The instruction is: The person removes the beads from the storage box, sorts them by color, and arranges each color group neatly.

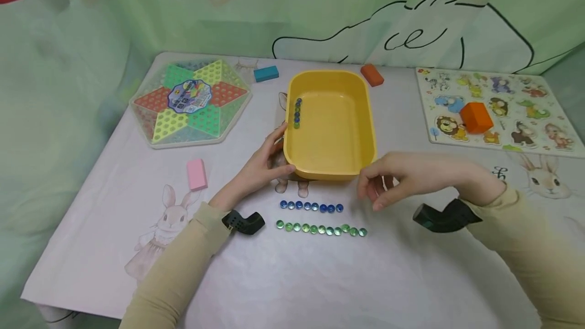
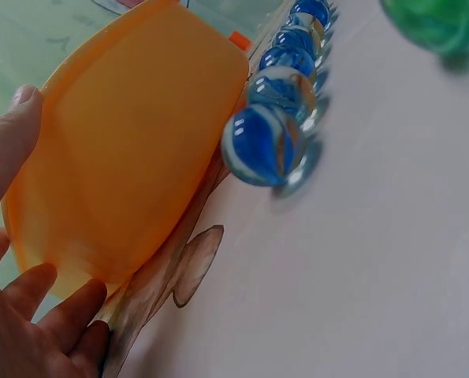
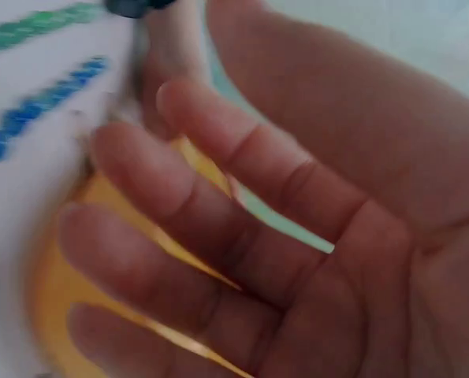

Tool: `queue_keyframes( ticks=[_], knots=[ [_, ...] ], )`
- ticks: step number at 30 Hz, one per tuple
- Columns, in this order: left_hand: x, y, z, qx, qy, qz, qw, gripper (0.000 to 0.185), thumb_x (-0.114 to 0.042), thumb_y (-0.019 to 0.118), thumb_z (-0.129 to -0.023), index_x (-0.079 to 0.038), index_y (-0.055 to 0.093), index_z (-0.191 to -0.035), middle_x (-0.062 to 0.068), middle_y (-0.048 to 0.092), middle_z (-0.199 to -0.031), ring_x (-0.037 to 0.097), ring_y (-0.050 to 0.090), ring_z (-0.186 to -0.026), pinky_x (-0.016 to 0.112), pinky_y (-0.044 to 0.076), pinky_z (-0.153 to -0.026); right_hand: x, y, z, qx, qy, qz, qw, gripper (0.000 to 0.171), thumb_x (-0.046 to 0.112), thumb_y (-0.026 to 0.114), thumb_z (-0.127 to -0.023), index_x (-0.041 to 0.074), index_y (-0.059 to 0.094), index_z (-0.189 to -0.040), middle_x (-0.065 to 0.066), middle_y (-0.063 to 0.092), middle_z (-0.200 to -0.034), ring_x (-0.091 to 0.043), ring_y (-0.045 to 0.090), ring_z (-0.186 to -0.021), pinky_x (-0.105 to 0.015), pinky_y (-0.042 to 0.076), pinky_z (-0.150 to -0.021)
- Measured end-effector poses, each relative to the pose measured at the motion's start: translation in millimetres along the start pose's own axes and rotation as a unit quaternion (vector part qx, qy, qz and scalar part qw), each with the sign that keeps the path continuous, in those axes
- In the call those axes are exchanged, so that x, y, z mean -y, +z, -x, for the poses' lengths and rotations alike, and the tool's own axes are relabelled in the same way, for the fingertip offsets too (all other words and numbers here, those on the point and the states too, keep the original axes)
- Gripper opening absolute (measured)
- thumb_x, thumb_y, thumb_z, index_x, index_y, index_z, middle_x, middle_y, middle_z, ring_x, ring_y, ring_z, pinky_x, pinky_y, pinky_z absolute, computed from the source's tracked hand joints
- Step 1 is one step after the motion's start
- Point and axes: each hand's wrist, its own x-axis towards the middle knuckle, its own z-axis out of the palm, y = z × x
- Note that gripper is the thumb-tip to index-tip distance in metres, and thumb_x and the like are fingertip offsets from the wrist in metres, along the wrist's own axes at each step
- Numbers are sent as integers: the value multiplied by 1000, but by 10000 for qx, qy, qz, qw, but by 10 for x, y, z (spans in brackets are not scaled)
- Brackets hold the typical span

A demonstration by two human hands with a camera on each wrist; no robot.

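Note:
A yellow tub (image 1: pixel 331 121) stands mid-table with several marbles (image 1: pixel 297 112) lined along its inner left wall. My left hand (image 1: pixel 274 156) holds the tub's near-left corner, thumb on the front wall and fingers along the side; the left wrist view shows this hand (image 2: pixel 13 260) against the tub (image 2: pixel 132 150). My right hand (image 1: pixel 379 192) hovers just off the near-right corner, fingers loosely bent and holding nothing, its palm (image 3: pixel 281 236) bare. In front of the tub lie a row of blue marbles (image 1: pixel 311 207) and a row of green marbles (image 1: pixel 320 229).
A hexagonal checkers board (image 1: pixel 189 100) lies at the back left and a pink block (image 1: pixel 197 173) on the left. A teal block (image 1: pixel 266 73) and an orange block (image 1: pixel 372 74) lie behind the tub. An animal puzzle board (image 1: pixel 498 108) with an orange block (image 1: pixel 476 117) lies right.

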Motion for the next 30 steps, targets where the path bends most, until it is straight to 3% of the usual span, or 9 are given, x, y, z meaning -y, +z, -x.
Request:
queue_keyframes(
  ticks=[4, 9, 12, 16, 22, 30],
  knots=[
    [159, -6, -28, -52, 132, 3, 9999, 87, -11, 64, -86, -27, 7, -150, 7, 15, -155, 23, 31, -136, 44, 19, -112, 69, -306, -198, 211, -124, -136, 9996, 15, 23, 63, -88, 14, 60, -99, 5, 56, -81, -11, 53, -76, -23, 46, -66],
    [225, -8, -46, -56, 350, 77, 9993, 86, -19, 66, -86, -28, 9, -149, 8, 18, -154, 22, 34, -134, 44, 20, -112, 28, -623, -498, -5, 336, -532, 9980, 18, 13, 62, -88, 2, 59, -103, -7, 53, -85, -18, 50, -81, -24, 45, -70],
    [74, -7, -17, -19, 253, 95, 9996, 85, -15, 64, -87, -20, 8, -150, 13, 17, -154, 27, 34, -135, 45, 19, -112, -79, -729, -691, -375, 676, -628, 9950, 21, 13, 62, -89, 0, 58, -105, -8, 54, -86, -21, 50, -81, -25, 45, -70],
    [-145, -14, 38, 36, 75, 74, 9999, 83, -4, 61, -87, -10, 7, -149, 18, 15, -153, 32, 32, -135, 48, 17, -112, -233, -788, -930, -840, 1175, -388, 9887, 24, 17, 61, -90, 2, 58, -108, -7, 56, -88, -22, 50, -83, -28, 47, -71],
    [-144, -30, 50, 57, 142, 46, 9999, 83, -5, 62, -87, -9, 7, -149, 20, 20, -151, 33, 30, -136, 47, 16, -113, -382, -775, -1221, -1221, 1514, 235, 9806, 23, 19, 61, -89, 6, 61, -108, -9, 58, -90, -23, 52, -80, -30, 47, -70],
    [-126, -37, 42, 81, 237, 26, 9997, 83, -2, 61, -86, -6, 7, -149, 20, 16, -152, 35, 28, -136, 49, 14, -113, -494, -690, -1512, -1281, 1373, 1071, 9764, 18, 15, 65, -85, 7, 65, -102, -8, 63, -90, -20, 53, -80, -27, 43, -71]
  ],
)
